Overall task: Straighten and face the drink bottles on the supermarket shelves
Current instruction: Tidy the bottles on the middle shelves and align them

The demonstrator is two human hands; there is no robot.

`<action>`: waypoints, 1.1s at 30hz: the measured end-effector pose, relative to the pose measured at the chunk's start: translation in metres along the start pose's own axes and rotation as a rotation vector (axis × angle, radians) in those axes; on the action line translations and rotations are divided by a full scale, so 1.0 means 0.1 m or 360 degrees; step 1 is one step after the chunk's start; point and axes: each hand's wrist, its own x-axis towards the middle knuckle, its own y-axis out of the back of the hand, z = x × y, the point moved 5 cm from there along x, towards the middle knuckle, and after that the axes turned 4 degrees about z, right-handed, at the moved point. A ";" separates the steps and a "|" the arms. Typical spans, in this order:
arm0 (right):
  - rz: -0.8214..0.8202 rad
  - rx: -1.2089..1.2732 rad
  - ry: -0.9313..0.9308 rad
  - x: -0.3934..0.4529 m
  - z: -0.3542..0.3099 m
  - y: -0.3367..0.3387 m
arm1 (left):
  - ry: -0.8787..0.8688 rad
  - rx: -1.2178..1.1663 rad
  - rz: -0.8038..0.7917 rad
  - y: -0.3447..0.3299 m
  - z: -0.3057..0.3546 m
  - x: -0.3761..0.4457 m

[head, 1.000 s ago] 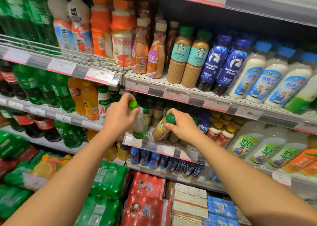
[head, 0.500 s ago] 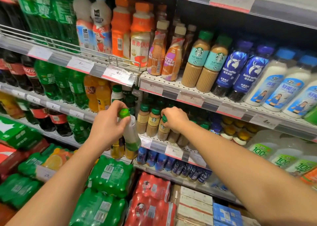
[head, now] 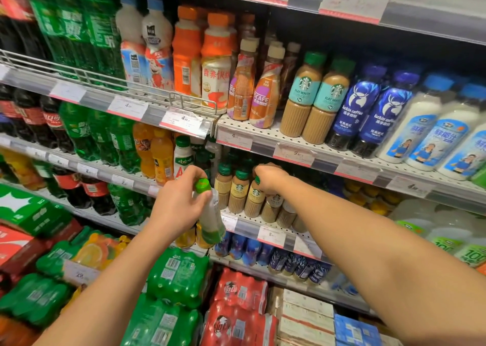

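Bottle [head: 210,214] in left grip [head: 178,203].

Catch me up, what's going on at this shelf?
A person is tidying drinks on supermarket shelves. The left hand holds a pale bottle with a green cap by its neck, off the shelf and tilted. The right hand grips the top of a small coffee bottle standing in the front row of the middle shelf, beside two others like it.
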 end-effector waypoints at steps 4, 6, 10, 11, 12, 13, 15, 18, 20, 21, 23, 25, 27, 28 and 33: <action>-0.0105 0.0017 0.0018 0.01 -0.01 0.02 | -0.0023 0.0006 -0.0019 -0.03 0.05 0.00; -0.0129 0.0017 0.0011 0.01 -0.02 0.03 | -0.0036 -0.0003 -0.0018 -0.04 0.07 0.00; -0.0091 -0.0015 0.0023 0.00 -0.05 0.03 | -0.0052 -0.0008 -0.0028 -0.07 0.10 -0.01; -0.0075 -0.0002 0.0021 -0.01 -0.06 0.04 | -0.0050 -0.0010 -0.0035 -0.08 0.10 -0.02; -0.0051 0.0034 0.0016 -0.03 -0.05 0.04 | -0.0045 -0.0011 -0.0045 -0.09 0.10 -0.03; -0.0019 0.0085 0.0013 -0.05 -0.04 0.05 | -0.0038 -0.0011 -0.0053 -0.11 0.11 -0.03; 0.0080 0.0205 0.0007 -0.16 -0.02 0.08 | -0.0039 -0.0011 -0.0057 -0.14 0.14 -0.01; 0.0333 0.0350 0.0020 -0.49 0.04 0.18 | -0.0072 -0.0018 -0.0068 -0.22 0.27 0.04; 0.0431 0.0541 0.0022 -0.80 0.14 0.21 | -0.0098 -0.0033 -0.0087 -0.29 0.41 0.08; 0.0451 0.0672 0.0008 -0.97 0.21 0.20 | -0.0117 -0.0041 -0.0101 -0.34 0.50 0.09; 0.0444 0.0971 -0.0035 -1.32 0.37 0.15 | -0.0176 -0.0077 -0.0131 -0.43 0.70 0.12; 0.0419 0.1235 -0.0069 -1.65 0.52 0.07 | -0.0221 -0.0115 -0.0166 -0.53 0.93 0.14; 0.0388 0.1370 -0.0112 -1.94 0.65 0.03 | -0.0274 -0.0165 -0.0189 -0.63 1.20 0.13; 0.0390 0.1393 -0.0141 -2.06 0.74 -0.01 | -0.0302 -0.0191 -0.0198 -0.68 1.36 0.12; 0.0574 0.1229 -0.0330 -2.51 1.23 -0.05 | -0.0450 -0.0347 -0.0234 -0.93 2.25 0.03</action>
